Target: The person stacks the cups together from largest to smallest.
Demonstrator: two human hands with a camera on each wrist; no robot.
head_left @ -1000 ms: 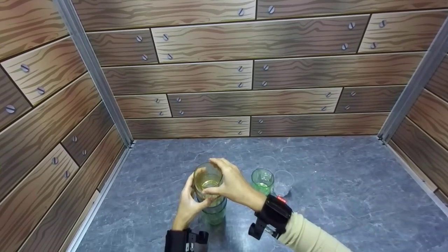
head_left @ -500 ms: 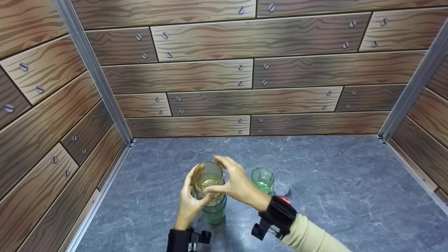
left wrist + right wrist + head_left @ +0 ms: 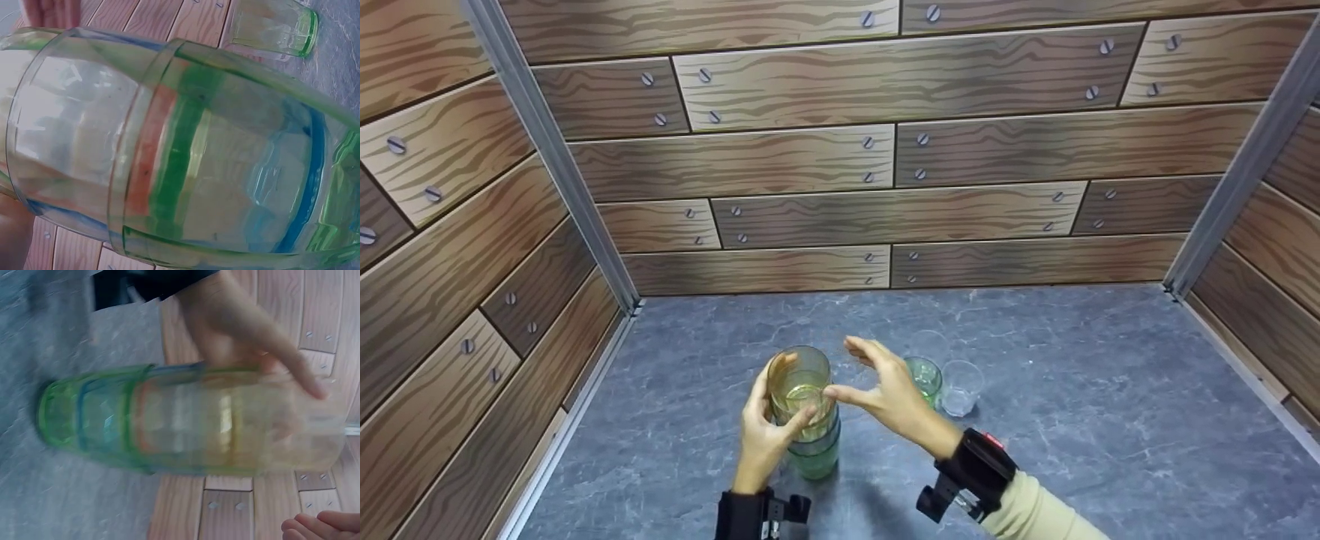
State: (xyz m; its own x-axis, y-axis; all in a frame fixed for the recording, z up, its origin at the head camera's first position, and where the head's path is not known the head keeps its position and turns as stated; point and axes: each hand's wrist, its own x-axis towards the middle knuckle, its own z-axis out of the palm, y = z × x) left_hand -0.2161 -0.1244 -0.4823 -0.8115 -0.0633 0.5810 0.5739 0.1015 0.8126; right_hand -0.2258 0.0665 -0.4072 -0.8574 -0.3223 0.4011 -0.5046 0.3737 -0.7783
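A tall stack of nested tinted glasses stands upright on the table. At its foot is a green glass [image 3: 815, 461]; blue, green and reddish bands show above it in the right wrist view, and a yellow glass [image 3: 801, 375] tops it. My left hand [image 3: 761, 439] holds the yellow glass from the left, thumb in front and fingers round the far side. My right hand [image 3: 896, 394] is just right of the rim, thumb and fingers spread, holding nothing. Its fingertips [image 3: 315, 527] show apart from the stack in the right wrist view.
Behind my right hand stands another green glass [image 3: 925, 375], partly covered by it. A colourless glass [image 3: 963, 390] is beside that one, with a faint clear rim [image 3: 928, 341] farther back. Wood-print walls [image 3: 780, 157] enclose the grey marbled table [image 3: 1080, 390].
My right hand has come off the yellow glass and drawn away to the right, its fingers spreading. The left hand keeps its hold, and the stack stays put.
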